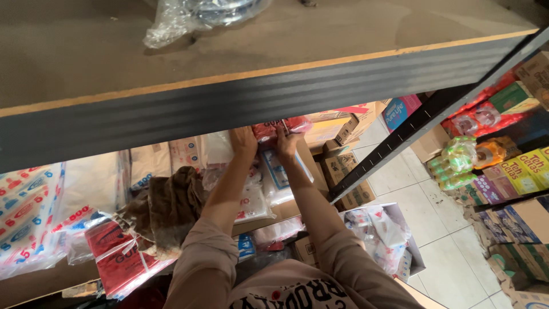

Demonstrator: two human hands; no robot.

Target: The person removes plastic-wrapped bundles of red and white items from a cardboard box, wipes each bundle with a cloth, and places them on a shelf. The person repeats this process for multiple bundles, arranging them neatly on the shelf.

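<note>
Beige sleeves [194, 269] fill the bottom of the head view, both forearms reaching up and away under a shelf. At the end of the reach, the left hand [243, 141] and the right hand [285, 144] close on a red plastic packet [281, 127], the left at its near-left edge and the right with fingers curled over its middle; the packet sits just under the front lip of the grey shelf board [229, 103], so its upper part is hidden. Directly below the hands lie clear bags with blue and white print [274, 174], stacked on cardboard boxes [343, 171]. Left of the forearms a brown cloth [166, 212] drapes over more goods, and beside it lies a bundle of red bags [117, 260]. On top of the shelf board rests a clear bag with something dark inside [200, 14]. To the right, a white tiled floor [412, 206] runs past racks of coloured cartons [514, 166].
</note>
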